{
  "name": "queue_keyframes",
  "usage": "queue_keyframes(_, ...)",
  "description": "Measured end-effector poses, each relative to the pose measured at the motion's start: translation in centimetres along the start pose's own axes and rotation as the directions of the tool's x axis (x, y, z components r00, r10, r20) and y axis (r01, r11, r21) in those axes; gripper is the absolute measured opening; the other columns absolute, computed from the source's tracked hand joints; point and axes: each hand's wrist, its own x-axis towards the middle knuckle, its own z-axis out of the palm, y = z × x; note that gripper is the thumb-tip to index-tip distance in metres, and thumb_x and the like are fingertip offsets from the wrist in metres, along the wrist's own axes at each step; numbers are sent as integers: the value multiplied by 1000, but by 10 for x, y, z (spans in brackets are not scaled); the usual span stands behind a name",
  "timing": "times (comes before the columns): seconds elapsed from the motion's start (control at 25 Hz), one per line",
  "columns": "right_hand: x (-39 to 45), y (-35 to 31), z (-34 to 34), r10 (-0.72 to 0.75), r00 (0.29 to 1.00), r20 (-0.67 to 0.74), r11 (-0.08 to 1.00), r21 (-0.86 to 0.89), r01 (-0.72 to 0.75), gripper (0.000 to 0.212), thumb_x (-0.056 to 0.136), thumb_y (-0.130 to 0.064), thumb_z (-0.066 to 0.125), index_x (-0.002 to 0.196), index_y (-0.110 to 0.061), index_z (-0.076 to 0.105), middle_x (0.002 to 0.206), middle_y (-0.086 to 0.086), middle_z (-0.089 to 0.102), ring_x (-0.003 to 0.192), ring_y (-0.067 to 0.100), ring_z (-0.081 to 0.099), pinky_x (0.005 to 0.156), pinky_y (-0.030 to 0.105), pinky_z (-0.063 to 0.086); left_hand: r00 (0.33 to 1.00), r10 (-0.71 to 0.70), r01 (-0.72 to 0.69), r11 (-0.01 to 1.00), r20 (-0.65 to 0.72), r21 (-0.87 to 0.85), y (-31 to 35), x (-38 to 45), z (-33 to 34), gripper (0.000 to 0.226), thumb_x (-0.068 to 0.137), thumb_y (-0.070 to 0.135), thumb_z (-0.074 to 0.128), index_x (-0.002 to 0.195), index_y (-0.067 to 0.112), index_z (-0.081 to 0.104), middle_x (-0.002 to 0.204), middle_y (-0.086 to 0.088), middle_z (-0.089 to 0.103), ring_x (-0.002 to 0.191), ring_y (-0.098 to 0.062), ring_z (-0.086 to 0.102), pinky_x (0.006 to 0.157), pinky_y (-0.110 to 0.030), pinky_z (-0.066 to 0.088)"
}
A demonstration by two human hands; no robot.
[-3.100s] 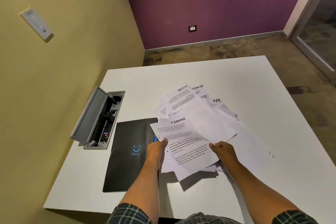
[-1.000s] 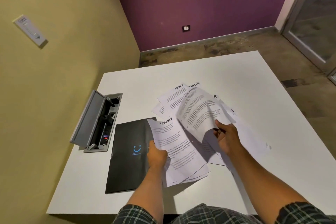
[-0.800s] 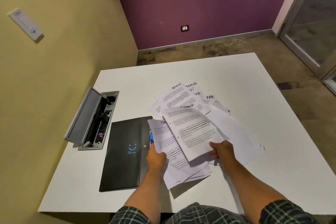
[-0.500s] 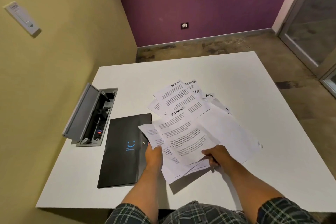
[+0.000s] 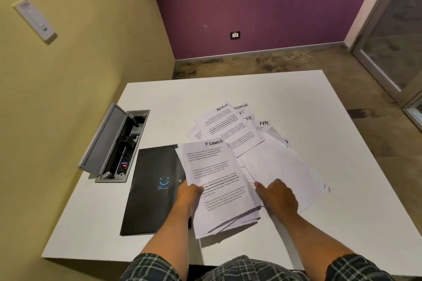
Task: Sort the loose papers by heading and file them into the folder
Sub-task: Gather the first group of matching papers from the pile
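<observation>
My left hand grips the left edge of a small stack of sheets headed FINANCE, held just above the table. My right hand rests with curled fingers on a blank-looking sheet of the loose pile, right of the stack. Further back lie fanned papers headed ADMIN and HR. A black folder with a blue smile logo lies flat to the left, partly under the stack.
The white table stands against a yellow wall on the left. An open grey cable box with its lid raised sits at the table's left edge, beside the folder. Bare floor lies beyond the far edge.
The right hand laid its FINANCE sheet onto the stack in the left hand, let go and moved right onto the loose pile. The stack now sits squarer in the left hand.
</observation>
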Motion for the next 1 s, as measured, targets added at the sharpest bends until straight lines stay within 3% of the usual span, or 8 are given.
queue_keyframes(0.04, 5, -3, -2, -39, 992, -116, 998, 38, 44, 58, 73, -73, 67, 99, -23, 59, 91, 0, 68, 87, 26, 68, 68, 30, 45, 999, -12, 12, 1000, 40, 4, 6, 2, -6, 53, 87, -23, 43, 134, 0, 55, 126, -21, 65, 117, -43, 61, 106, -56, 45)
queue_keyframes(0.08, 10, -8, -5, -57, 992, -112, 974, 212, 80, 59, 72, -70, 72, 107, -25, 57, 98, 0, 67, 94, 25, 67, 72, 30, 48, 995, -21, 20, 1000, 94, 8, 12, 3, -11, 52, 87, -22, 43, 134, -1, 55, 128, -23, 64, 119, -43, 60, 107, -57, 43)
queue_keyframes(0.16, 20, -24, -11, -100, 979, 177, 801, 598, -26, 65, 71, -61, 81, 118, -22, 58, 109, 1, 67, 103, 22, 66, 80, 34, 56, 978, -28, 23, 999, 207, 28, 23, 4, -16, 49, 88, -17, 47, 134, 0, 56, 129, -25, 64, 121, -43, 60, 107, -58, 43)
queue_keyframes(0.24, 25, -37, -20, -234, 870, 433, 780, 619, -98, 69, 70, -63, 81, 124, -23, 62, 116, 0, 73, 108, 22, 70, 85, 36, 56, 953, -47, 38, 999, 301, 36, 30, 6, -19, 51, 82, -10, 60, 131, 3, 60, 126, -24, 66, 119, -43, 61, 105, -59, 45)
queue_keyframes(0.36, 32, -48, -25, -390, 745, 541, 690, 708, -153, 58, 80, -43, 80, 129, -14, 66, 124, 14, 71, 114, 35, 68, 102, 51, 51, 909, -83, 65, 996, 408, 56, 34, 13, -16, 60, 68, -3, 70, 128, 5, 64, 126, -22, 67, 118, -43, 62, 102, -56, 49)
queue_keyframes(0.56, 34, -69, -28, -519, 709, 478, 657, 753, -26, 58, 76, -13, 84, 130, -8, 65, 122, 20, 71, 112, 41, 68, 97, 58, 53, 874, -38, -41, 988, 485, 151, 44, 21, 14, 57, 72, 0, 77, 127, 1, 63, 125, -21, 68, 112, -35, 67, 102, -47, 52)
queue_keyframes(0.76, 36, -95, -50, -551, 811, 197, 676, 675, 295, 50, 62, -31, 92, 108, -22, 74, 102, 1, 79, 93, 24, 76, 73, 34, 62, 914, 220, -331, 890, 342, 314, 62, 17, 40, 47, 74, 2, 84, 118, 9, 70, 113, -8, 75, 109, -28, 70, 98, -41, 54)
queue_keyframes(1.0, 40, -88, -65, -544, 839, 24, 568, 746, 347, 50, 51, -34, 96, 96, -21, 79, 98, 3, 79, 87, 18, 77, 70, 27, 61, 871, 336, -436, 865, 359, 249, 72, 11, 48, 49, 73, 5, 86, 118, 13, 70, 111, -1, 76, 103, -18, 72, 89, -31, 57)
